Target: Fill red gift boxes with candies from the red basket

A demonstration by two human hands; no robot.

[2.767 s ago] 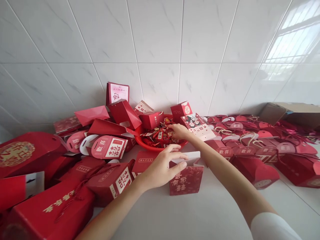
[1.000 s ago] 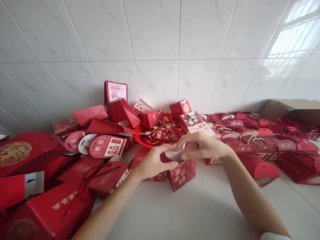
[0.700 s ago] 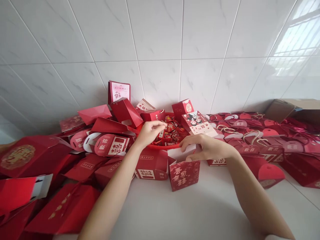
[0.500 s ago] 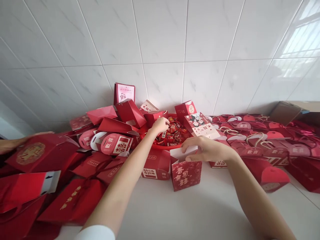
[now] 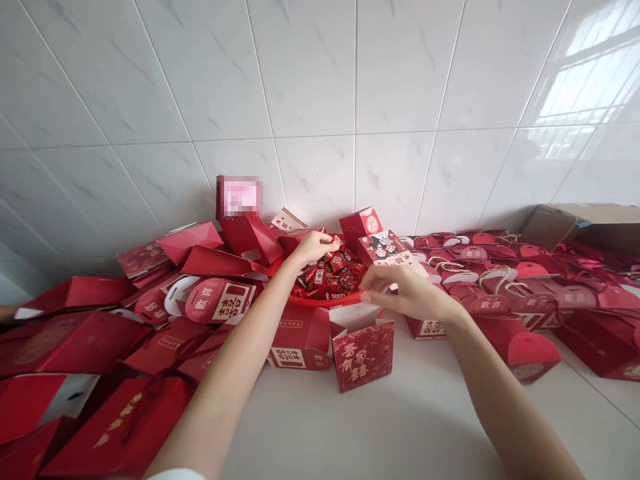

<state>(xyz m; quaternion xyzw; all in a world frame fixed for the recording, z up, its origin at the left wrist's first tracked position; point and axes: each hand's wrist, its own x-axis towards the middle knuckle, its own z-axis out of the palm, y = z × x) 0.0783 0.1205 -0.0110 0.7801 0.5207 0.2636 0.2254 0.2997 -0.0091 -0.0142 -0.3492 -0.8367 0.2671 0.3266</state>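
Over the red basin [image 5: 327, 302] of wrapped candies [image 5: 327, 273], my left hand [image 5: 313, 248] is closed, pinching a red-wrapped candy [image 5: 335, 244] at its fingertips. My right hand [image 5: 413, 288] hovers at the basin's right edge, above the open gift box [image 5: 364, 357], with fingers curved and thumb apart; no item shows between them. That box stands upright on the white surface, its top open and gold characters on its red front. Another red gift box [image 5: 300, 340] lies just left of it, touching the basin's front.
Red gift boxes [image 5: 107, 420] are heaped on the left. Rows of red boxes with rope handles [image 5: 495, 283] fill the right side, with a brown carton [image 5: 555, 223] behind. A tiled wall [image 5: 320, 80] closes off the back. Part of another person's hand [image 5: 7, 312] shows at far left.
My left hand has risen slightly with a candy now visible in its fingertips. My right hand has come off the box's top edge. At far left, the other person's hand has drawn back, leaving a box.
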